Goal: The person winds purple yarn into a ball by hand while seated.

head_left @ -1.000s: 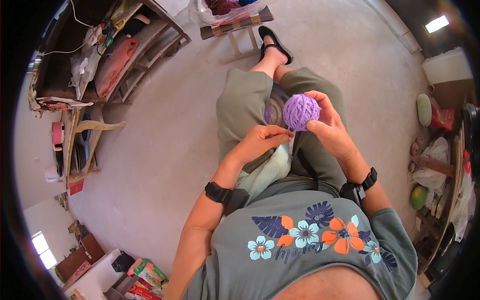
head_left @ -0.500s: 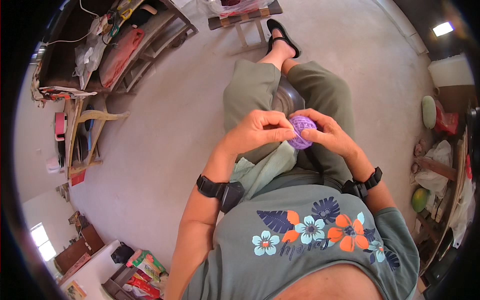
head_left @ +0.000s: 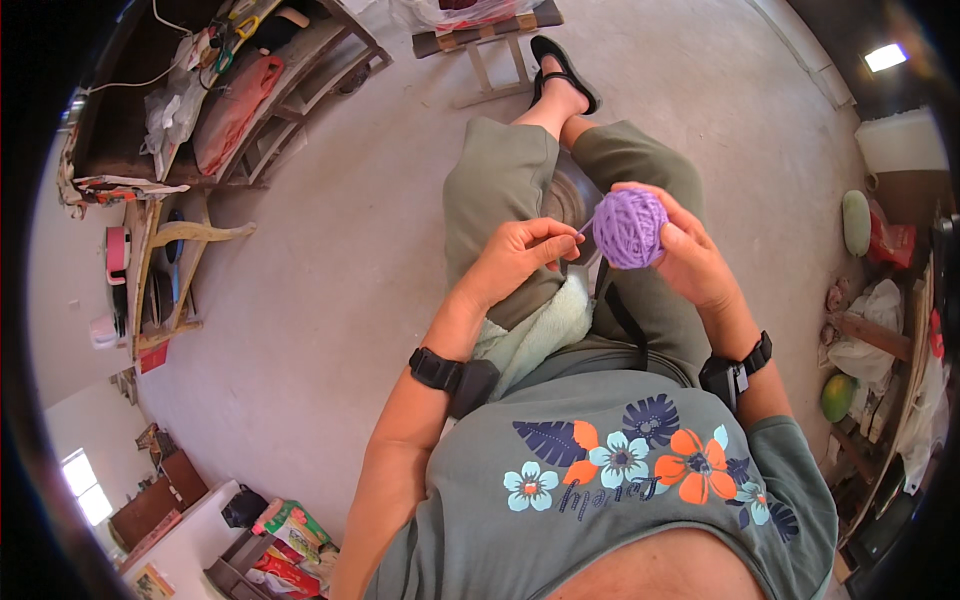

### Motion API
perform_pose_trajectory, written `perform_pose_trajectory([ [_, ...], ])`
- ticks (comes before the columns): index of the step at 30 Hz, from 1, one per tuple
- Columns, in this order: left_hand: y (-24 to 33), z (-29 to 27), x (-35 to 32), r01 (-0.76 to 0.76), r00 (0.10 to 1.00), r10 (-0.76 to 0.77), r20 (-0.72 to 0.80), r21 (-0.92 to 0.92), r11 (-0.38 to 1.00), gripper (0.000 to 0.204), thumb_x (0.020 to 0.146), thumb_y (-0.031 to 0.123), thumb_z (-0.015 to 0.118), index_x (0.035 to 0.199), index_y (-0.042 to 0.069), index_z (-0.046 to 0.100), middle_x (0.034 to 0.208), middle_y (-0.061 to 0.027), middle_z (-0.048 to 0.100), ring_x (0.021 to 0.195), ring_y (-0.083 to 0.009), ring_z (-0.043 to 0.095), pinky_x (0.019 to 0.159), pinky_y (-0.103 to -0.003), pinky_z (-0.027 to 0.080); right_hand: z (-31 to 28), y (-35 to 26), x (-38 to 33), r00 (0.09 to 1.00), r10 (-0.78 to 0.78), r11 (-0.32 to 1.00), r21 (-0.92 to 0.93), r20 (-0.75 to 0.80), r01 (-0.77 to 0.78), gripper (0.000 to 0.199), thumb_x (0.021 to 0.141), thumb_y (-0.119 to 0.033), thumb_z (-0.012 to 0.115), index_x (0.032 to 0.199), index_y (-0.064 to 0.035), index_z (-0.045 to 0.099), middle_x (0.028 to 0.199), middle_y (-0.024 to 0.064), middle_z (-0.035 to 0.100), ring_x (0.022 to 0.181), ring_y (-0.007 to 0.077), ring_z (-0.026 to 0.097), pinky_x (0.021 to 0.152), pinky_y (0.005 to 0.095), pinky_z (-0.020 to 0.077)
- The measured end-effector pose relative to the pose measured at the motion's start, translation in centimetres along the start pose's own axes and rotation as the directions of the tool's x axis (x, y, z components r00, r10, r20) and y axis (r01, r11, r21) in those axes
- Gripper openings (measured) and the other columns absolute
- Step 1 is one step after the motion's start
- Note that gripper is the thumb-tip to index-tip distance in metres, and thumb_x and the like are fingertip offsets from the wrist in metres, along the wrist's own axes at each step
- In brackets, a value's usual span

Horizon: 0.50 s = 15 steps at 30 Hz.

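Seated person, seen from above, legs stretched toward the top of the view, one sandalled foot (head_left: 565, 75) on the bare concrete floor (head_left: 330, 290).

Right hand (head_left: 690, 255) grasps a round ball of purple wool yarn (head_left: 629, 228), fingers curled over its far side and thumb on the near side. The ball is held up above the right thigh, clear of the lap, likely so it can turn freely in the grip.

Left hand (head_left: 515, 255) is pinched shut on a thin purple yarn strand (head_left: 583, 228) that runs taut to the ball's left side. Fingertips sit just beside the ball, which keeps the strand short and under tension.

A dark round metal pan or lid (head_left: 570, 195) lies between the knees, under the hands; what it holds cannot be told. A pale green towel-like cloth (head_left: 535, 330) rests over the left thigh, near the waist.

Black bands on both wrists.

At the floor's upper left edge stands a wooden shelf rack (head_left: 290, 90) with bags and clutter. A low wooden stool (head_left: 490, 45) stands just beyond the foot.
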<state>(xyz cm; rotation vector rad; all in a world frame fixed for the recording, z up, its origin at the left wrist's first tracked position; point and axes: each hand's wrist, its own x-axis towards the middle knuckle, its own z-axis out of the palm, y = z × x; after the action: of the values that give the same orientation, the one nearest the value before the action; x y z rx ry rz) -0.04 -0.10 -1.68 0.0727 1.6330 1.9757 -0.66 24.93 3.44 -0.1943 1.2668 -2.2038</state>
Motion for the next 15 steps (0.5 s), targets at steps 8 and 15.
perform_pose_trajectory([
  [8, 0.4, 0.6, -0.6, 0.109, 0.975, -0.112, 0.194, 0.029, 0.994, 0.022, 0.096, 0.018, 0.066, 0.109, 0.002, 0.072, 0.092, -0.0011, 0.071, 0.083, -0.0068, 0.062, 0.074, -0.022, 0.049, 0.2, -1.7, 1.1, 0.963, -0.203, 0.978, 0.011, -0.175, 0.208, 0.063, 0.091, -0.025, 0.068, 0.143, -0.0044, 0.039, 0.130, 0.0088, 0.057, 0.120, 0.0169, 0.056, 0.103, 0.0355, 0.0439],
  [15, 4.0, 1.4, -2.6, 0.011, 0.947, -0.010, 0.322, 0.000, 1.000, 0.015, 0.092, 0.009, 0.069, 0.102, -0.001, 0.073, 0.083, 0.0006, 0.064, 0.075, -0.0064, 0.057, 0.068, -0.022, 0.046, -0.4, 1.3, 0.5, 0.975, -0.078, 0.915, -0.403, -0.209, -0.013, 0.058, 0.087, -0.014, 0.075, 0.135, -0.0033, 0.044, 0.116, 0.0070, 0.060, 0.106, 0.0130, 0.059, 0.094, 0.0290, 0.0477],
])
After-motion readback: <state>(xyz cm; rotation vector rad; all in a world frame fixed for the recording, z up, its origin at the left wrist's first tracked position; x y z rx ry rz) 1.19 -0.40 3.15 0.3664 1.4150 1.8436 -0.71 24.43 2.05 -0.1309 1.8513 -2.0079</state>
